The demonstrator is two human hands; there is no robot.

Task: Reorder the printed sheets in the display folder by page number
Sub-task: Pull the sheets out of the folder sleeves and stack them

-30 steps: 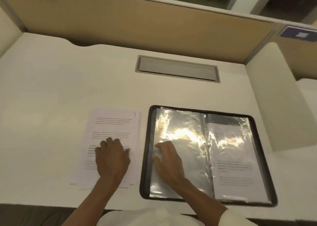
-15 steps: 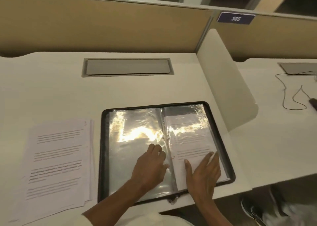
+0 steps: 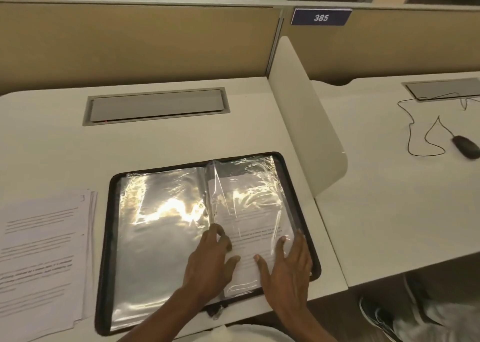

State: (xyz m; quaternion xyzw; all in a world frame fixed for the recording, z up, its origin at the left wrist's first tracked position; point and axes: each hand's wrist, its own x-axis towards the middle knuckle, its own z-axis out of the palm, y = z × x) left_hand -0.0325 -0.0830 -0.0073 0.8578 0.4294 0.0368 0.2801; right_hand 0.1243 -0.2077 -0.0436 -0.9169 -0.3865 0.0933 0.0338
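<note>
The white bench [image 3: 65, 139] fills most of the view, backed by a tan partition [image 3: 130, 42] and closed on the right by a white divider panel [image 3: 301, 123]. A grey cable hatch [image 3: 155, 106] is set into the bench near the partition.

The display folder [image 3: 104, 237] lies open and flat near the front edge of the bench. Its left page is a clear sleeve under strong glare, with no print showing through. Its right page holds a printed sheet [image 3: 254, 227] inside a crinkled sleeve. Just left of the folder lies a stack of loose sheets [image 3: 44, 250], text side up, with edges fanned and not touching the folder.

The right grip [image 3: 288, 269] is wide open: fingers spread and nearly straight, palm down on the lower right of the sleeved sheet, outer fingers reaching the folder's black rim. The left grip [image 3: 210, 266] rests by the spine, thumb stretched onto the sheet, fingers bent at the sleeve's inner edge. I cannot tell whether they pinch the plastic or only press on it.

On the neighbouring bench lies a dark mouse [image 3: 466, 146] with a looping cord [image 3: 415, 139]. A plate [image 3: 321, 17] on the partition reads 385.
</note>
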